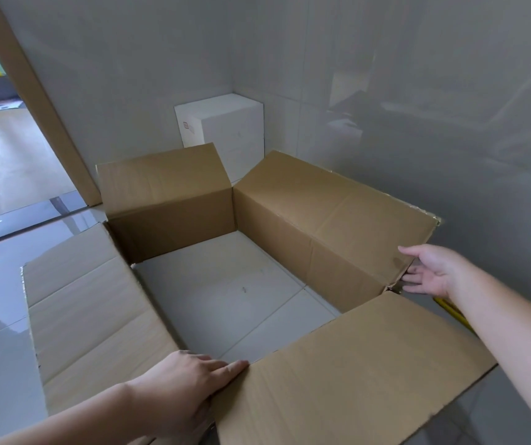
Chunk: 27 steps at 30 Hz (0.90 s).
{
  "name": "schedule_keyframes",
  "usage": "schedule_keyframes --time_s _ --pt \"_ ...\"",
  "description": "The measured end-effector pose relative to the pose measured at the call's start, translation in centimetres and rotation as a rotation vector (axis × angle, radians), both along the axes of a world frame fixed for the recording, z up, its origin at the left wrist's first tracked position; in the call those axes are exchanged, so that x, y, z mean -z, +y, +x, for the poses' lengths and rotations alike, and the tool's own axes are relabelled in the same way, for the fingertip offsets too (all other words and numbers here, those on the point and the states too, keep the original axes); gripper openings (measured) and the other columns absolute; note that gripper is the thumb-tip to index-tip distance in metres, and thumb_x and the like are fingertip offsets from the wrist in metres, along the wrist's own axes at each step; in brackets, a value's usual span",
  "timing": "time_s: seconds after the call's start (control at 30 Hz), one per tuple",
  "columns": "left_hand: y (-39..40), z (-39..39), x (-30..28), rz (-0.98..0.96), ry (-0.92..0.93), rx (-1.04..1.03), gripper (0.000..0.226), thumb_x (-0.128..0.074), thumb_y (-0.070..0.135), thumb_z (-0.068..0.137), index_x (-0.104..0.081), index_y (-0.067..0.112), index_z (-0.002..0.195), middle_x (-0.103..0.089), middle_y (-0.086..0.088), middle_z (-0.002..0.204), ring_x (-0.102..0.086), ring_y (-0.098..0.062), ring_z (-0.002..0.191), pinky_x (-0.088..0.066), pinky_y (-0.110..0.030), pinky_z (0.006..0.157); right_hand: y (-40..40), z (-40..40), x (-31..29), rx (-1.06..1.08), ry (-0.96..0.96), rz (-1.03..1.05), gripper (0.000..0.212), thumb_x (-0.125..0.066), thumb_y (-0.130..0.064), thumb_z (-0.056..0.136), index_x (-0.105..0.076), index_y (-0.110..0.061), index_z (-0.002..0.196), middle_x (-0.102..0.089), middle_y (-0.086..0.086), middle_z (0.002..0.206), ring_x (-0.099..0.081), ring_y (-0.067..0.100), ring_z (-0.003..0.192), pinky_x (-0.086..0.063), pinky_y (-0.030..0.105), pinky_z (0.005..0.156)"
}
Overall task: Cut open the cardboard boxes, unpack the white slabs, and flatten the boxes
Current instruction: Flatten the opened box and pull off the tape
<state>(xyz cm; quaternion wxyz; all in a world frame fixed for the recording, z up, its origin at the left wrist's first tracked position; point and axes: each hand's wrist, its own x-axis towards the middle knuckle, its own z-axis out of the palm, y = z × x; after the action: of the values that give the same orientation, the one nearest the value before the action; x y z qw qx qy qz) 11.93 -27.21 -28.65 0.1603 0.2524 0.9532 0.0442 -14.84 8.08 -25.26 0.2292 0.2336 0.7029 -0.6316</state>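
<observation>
A large brown cardboard box (322,226) stands open on the tiled floor, with no bottom: the grey tiles show through its middle. My left hand (187,383) lies flat on the near corner where two walls meet, fingers pointing right. My right hand (431,271) is spread open at the right corner of the box, thumb over the far right wall's edge and fingers behind it. White slabs (225,130) are stacked as a block in the room's corner behind the box.
Grey glossy walls close in behind and to the right. A tall cardboard sheet (33,91) leans against the wall at the left, beside a doorway. Something yellow (450,309) lies on the floor under my right forearm.
</observation>
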Motion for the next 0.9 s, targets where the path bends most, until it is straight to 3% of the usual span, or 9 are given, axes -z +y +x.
schedule_keyframes --time_s 0.1,0.2,0.27,0.33,0.47,0.57,0.63,0.73,0.9 --pt "-0.2 0.7 -0.8 0.089 0.260 0.099 0.050 -0.024 0.040 0.096 -0.034 0.028 0.143 -0.059 0.014 0.128 -0.061 -0.002 0.106 -0.050 -0.016 0.085 0.1 -0.6 -0.8 0.014 0.076 0.078 0.059 -0.061 -0.023 0.093 -0.035 -0.005 0.142 -0.038 0.022 0.145 -0.046 0.035 0.127 -0.037 0.052 0.103" --pt "0.8 0.9 -1.9 0.187 0.341 0.212 0.038 -0.033 0.037 0.101 -0.042 0.023 0.135 -0.063 0.010 0.121 -0.061 -0.001 0.104 -0.049 -0.016 0.086 0.8 -1.4 -1.8 0.143 0.322 0.260 0.046 -0.070 -0.016 0.086 -0.051 -0.007 0.126 -0.057 0.018 0.128 -0.061 0.031 0.103 -0.051 0.042 0.084" --pt "1.7 0.9 -3.0 0.278 0.402 0.238 0.032 -0.037 0.031 0.101 -0.046 0.021 0.130 -0.064 0.007 0.117 -0.062 -0.004 0.100 -0.050 -0.018 0.082 1.1 -1.9 -3.1 0.083 0.496 0.412 0.030 -0.074 -0.010 0.081 -0.061 -0.006 0.107 -0.065 0.019 0.112 -0.064 0.033 0.090 -0.055 0.045 0.079" --pt "2.5 0.8 -4.3 0.404 0.467 0.203 0.029 -0.047 0.033 0.098 -0.053 0.021 0.124 -0.066 0.007 0.113 -0.064 -0.004 0.095 -0.052 -0.019 0.077 1.3 -2.4 -4.8 -0.011 0.574 0.481 0.036 -0.077 -0.006 0.077 -0.063 -0.003 0.111 -0.065 0.017 0.111 -0.065 0.036 0.090 -0.058 0.048 0.073" --pt "3.4 0.6 -6.6 0.522 0.577 0.028 0.023 -0.067 0.034 0.088 -0.069 0.018 0.103 -0.070 0.010 0.096 -0.066 -0.004 0.076 -0.054 -0.019 0.064 1.4 -2.7 -8.5 -0.172 0.614 0.484 0.036 -0.076 -0.007 0.078 -0.067 -0.014 0.113 -0.064 0.013 0.110 -0.063 0.024 0.076 -0.057 0.028 0.049" --pt "2.9 0.5 -7.7 0.453 0.563 -0.034 0.025 -0.066 0.039 0.086 -0.071 0.018 0.098 -0.071 0.011 0.088 -0.064 -0.006 0.069 -0.052 -0.015 0.061 0.2 -1.9 -10.1 -0.573 0.660 0.846 0.029 -0.073 -0.010 0.083 -0.070 -0.012 0.112 -0.068 0.004 0.097 -0.058 0.011 0.065 -0.043 0.021 0.054" --pt "2.4 0.2 -8.5 0.369 0.535 -0.076 0.026 -0.062 0.045 0.084 -0.071 0.023 0.094 -0.070 0.014 0.088 -0.064 -0.005 0.072 -0.052 -0.015 0.061 -1.1 -1.2 -10.7 -0.747 0.710 1.014 0.019 -0.068 -0.008 0.085 -0.074 -0.015 0.102 -0.072 0.001 0.097 -0.062 0.015 0.072 -0.047 0.026 0.065" --pt "1.6 -1.2 -9.8 0.258 0.544 -0.178 0.026 -0.063 0.052 0.081 -0.066 0.027 0.085 -0.065 0.018 0.082 -0.061 -0.007 0.079 -0.051 -0.019 0.062 -2.0 0.1 -12.3 -0.933 0.702 1.068 0.017 -0.066 -0.007 0.086 -0.077 -0.020 0.089 -0.074 -0.005 0.086 -0.067 0.015 0.082 -0.052 0.030 0.078" --pt "0.8 -5.1 -11.0 0.058 0.741 -0.184 0.036 -0.048 0.054 0.082 -0.067 0.024 0.076 -0.064 0.008 0.098 -0.058 -0.016 0.094 -0.036 -0.024 0.085 -1.4 1.9 -15.6 -1.094 0.616 1.150 0.016 -0.066 -0.004 0.082 -0.075 -0.017 0.085 -0.074 -0.004 0.079 -0.069 0.018 0.079 -0.054 0.033 0.074"
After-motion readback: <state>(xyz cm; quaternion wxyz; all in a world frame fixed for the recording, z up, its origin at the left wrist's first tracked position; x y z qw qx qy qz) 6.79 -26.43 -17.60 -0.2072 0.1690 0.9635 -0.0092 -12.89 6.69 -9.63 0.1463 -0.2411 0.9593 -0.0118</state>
